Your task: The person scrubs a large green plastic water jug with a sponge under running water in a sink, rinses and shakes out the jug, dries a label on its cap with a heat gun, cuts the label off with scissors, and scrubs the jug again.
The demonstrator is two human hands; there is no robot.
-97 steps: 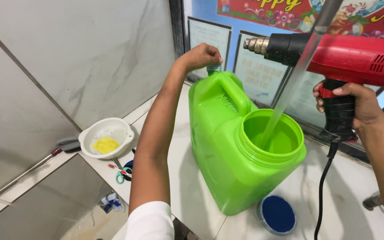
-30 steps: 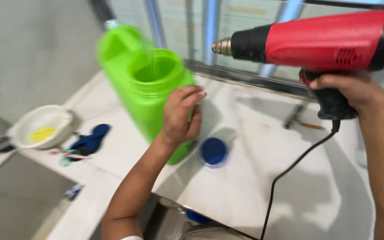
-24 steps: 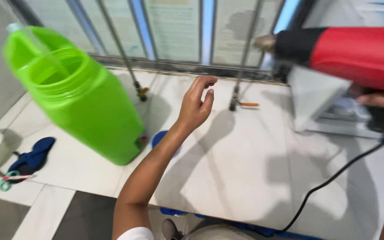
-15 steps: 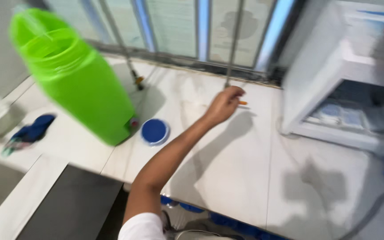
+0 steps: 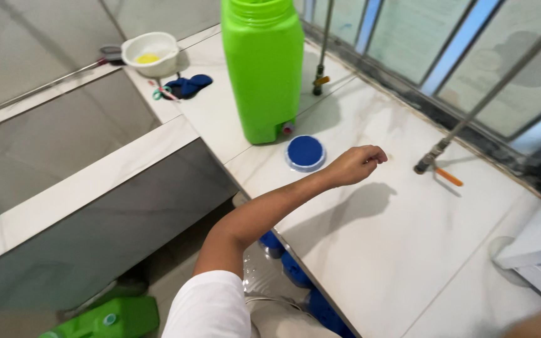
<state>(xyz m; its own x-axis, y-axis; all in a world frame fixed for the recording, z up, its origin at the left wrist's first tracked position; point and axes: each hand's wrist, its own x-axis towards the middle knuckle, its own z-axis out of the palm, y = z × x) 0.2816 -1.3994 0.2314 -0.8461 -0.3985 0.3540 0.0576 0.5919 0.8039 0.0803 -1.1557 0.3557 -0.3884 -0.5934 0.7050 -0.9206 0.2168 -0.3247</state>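
Head view, left hand (image 5: 355,164): hovering loosely curled above the marble counter (image 5: 370,250), grasping nothing, just right of the blue lid (image 5: 305,152).
Head view, right hand: cannot tell; only a blurred edge is showing at the lower right corner.
Blue lid: lying flat on the counter, touching nothing, just in front of the green jug (image 5: 264,66).
Progress: jug is standing uncapped; lid is not yet fitted.
Jug axis: long axis is running vertical, mouth pointing up, small spout near its base facing the lid.
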